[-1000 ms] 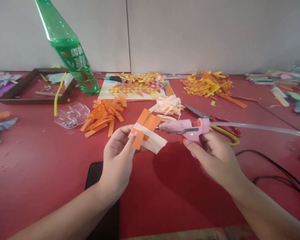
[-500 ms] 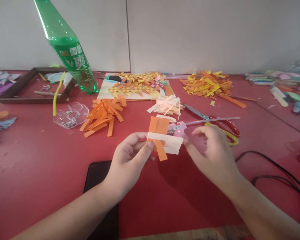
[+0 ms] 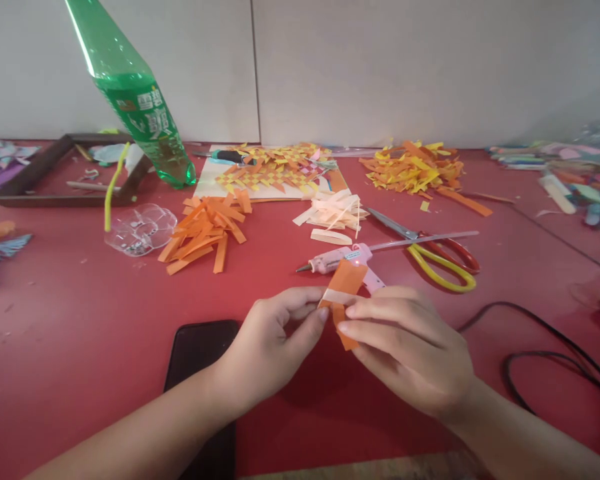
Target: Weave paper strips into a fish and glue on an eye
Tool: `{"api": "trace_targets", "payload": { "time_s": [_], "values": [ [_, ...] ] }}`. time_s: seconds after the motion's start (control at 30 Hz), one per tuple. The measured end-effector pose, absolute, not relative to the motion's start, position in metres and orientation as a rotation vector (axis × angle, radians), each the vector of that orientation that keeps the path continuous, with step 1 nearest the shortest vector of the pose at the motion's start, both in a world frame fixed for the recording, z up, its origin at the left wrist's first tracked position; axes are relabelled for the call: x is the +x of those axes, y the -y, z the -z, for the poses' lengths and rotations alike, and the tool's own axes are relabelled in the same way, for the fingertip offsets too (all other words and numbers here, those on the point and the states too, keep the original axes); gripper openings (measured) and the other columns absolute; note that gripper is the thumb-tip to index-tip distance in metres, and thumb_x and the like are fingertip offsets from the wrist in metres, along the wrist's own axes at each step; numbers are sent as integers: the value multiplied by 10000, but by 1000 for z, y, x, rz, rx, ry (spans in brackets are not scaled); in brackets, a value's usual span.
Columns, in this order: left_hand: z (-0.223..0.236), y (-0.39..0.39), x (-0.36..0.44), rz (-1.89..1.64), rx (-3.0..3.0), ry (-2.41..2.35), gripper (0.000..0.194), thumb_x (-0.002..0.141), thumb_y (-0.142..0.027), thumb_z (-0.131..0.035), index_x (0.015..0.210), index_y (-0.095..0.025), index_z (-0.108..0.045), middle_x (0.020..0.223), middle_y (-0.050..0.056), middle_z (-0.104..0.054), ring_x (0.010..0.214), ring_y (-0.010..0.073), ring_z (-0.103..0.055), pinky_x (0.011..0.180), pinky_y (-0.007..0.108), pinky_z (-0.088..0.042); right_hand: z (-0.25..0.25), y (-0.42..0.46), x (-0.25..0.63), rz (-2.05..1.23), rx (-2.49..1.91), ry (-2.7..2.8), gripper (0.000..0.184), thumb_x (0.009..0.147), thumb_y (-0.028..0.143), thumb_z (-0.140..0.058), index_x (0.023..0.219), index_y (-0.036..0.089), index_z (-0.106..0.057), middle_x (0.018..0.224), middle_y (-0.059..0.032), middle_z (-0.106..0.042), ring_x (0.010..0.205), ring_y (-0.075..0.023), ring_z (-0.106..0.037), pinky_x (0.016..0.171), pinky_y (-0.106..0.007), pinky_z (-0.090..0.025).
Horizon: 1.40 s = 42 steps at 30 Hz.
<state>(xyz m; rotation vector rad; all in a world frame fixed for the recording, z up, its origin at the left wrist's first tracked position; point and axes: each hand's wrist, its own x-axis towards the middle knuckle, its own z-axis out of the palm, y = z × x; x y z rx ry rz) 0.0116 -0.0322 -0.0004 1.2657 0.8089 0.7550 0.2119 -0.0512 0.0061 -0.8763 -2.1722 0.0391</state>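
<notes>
Orange paper strips [image 3: 351, 277] crossed by a pale cream strip [image 3: 338, 297] form a small woven piece above the red table. My left hand [image 3: 275, 343] pinches its left edge between thumb and fingers. On the other side, my right hand [image 3: 413, 343] has its fingers closed over the right part and the lower orange end, covering most of the cream strips. Just beyond the piece lies a pink glue gun [image 3: 330, 261] with a clear glue stick [image 3: 425, 240] in its back. Farther off are a pile of cream strips [image 3: 335, 212] and a pile of orange strips [image 3: 207, 227].
Scissors [image 3: 443, 267] with red and yellow handles lie to the right, above a black cable [image 3: 535, 313]. A black phone [image 3: 200, 347] is under my left forearm. Behind are a green bottle [image 3: 145, 113], a dark frame [image 3: 55, 200] and yellow-orange strips [image 3: 415, 170].
The woven piece has come lower and nearer, tilting as it moved. My right hand has closed in from the right onto its strips. The glue gun's nozzle is now uncovered.
</notes>
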Motion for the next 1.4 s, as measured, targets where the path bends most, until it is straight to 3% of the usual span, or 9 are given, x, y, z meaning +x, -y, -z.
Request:
{"api": "trace_targets", "payload": {
  "time_s": [0.23,0.57,0.7,0.9,0.97,1.1,1.4],
  "values": [
    [-1,31,13,-767,1329,-826,283,958,-218,-513,1195,-198,-668,1117,35,-739,1002,155,-687,931,243,-509,-5,52,210,-62,-851,2166,225,800,13,-632,974,144,-691,943,-64,-752,912,-184,-665,852,-352,-562],
    [1,33,13,-751,1293,-885,185,908,-221,-568,1047,-175,-681,1010,53,-764,917,184,-727,847,266,-566,-6,53,211,-113,-990,1968,262,751,30,-672,940,210,-652,880,-36,-691,797,-171,-645,736,-341,-560],
    [-1,34,14,-715,1299,-899,149,884,-216,-591,999,-174,-675,969,55,-766,908,195,-730,851,279,-567,0,53,210,-289,-1143,1783,219,774,83,-670,916,248,-641,1010,-62,-588,914,-204,-624,738,-368,-569],
    [-1,34,12,-747,1338,-886,130,868,-177,-588,963,-156,-675,932,66,-752,845,181,-716,805,274,-568,-6,50,209,-525,-1174,1720,119,853,121,-588,845,231,-632,1035,-73,-634,1012,-215,-643,785,-358,-589],
    [-2,34,11,-763,1328,-873,128,869,-175,-591,959,-154,-679,927,68,-747,843,181,-707,807,281,-564,-8,50,209,-606,-1174,1697,108,854,124,-589,831,224,-625,999,-59,-659,942,-188,-674,744,-306,-596],
    [-5,34,10,-781,1231,-837,136,874,-252,-618,919,-145,-688,889,78,-737,797,193,-697,752,297,-564,-8,54,207,-743,-1222,1597,111,844,132,-622,833,235,-584,760,26,-682,609,-101,-673,540,-183,-560],
    [-10,28,9,-595,1201,-865,271,856,-392,-651,808,-139,-733,793,100,-768,745,241,-724,732,344,-571,-4,57,204,-652,-1246,1515,137,787,142,-695,761,227,-591,795,6,-696,582,-107,-684,495,-164,-566]
  ]
}}
